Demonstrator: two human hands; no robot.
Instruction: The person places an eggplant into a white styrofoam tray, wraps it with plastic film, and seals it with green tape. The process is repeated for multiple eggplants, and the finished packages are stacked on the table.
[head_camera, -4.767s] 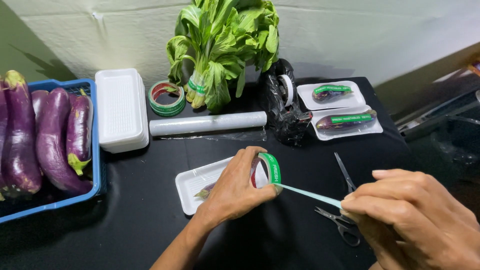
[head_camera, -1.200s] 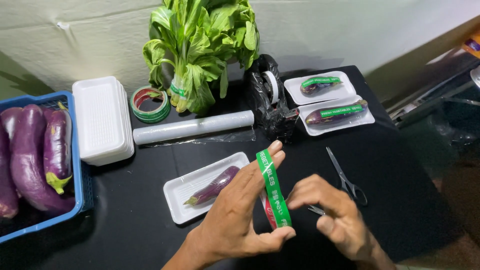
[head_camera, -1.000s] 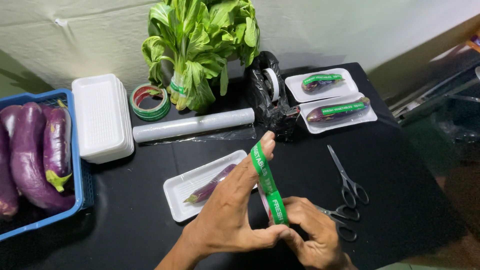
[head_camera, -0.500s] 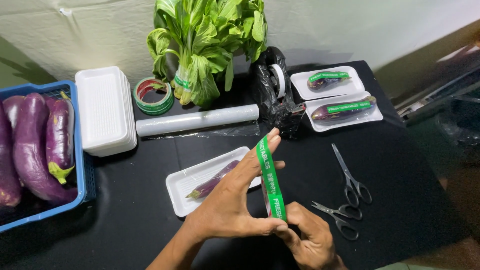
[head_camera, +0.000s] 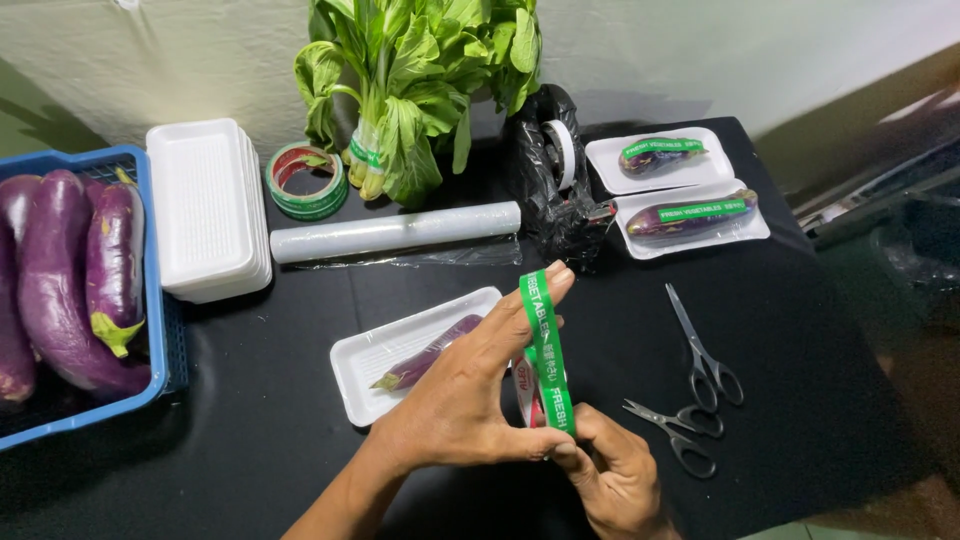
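1. Near centre, above the black table (head_camera: 800, 330): green tape strip (head_camera: 545, 345), stretched btwn left hand (head_camera: 465, 405) and right hand (head_camera: 615, 480), both pinching it.
2. Prob. light, limp, sticky-backed; best held by the ends.
3. Just left: white tray (head_camera: 375, 360) w/ small eggplant (head_camera: 425, 352).
4. Right: two scissors (head_camera: 700, 365). Far: cling-film roll (head_camera: 395, 230).
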